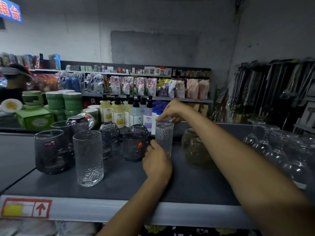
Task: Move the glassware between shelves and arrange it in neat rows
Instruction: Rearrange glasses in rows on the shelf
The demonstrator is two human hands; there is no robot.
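The light is dim and greyish, and no lamp is in view. On the dark shelf (196,184) the shadows are weak and soft. Small white glints sit on the wine glasses (276,150), which are blurred. The held textured tumbler (164,133) shows its pattern clearly. The wide lens bends the shelf's front edge and stretches the right forearm (247,164). The far goods (144,86) look soft.

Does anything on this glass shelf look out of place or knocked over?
Yes. One tall textured glass stands alone up front, away from its twin. At back left, a labelled glass appears tipped sideways.
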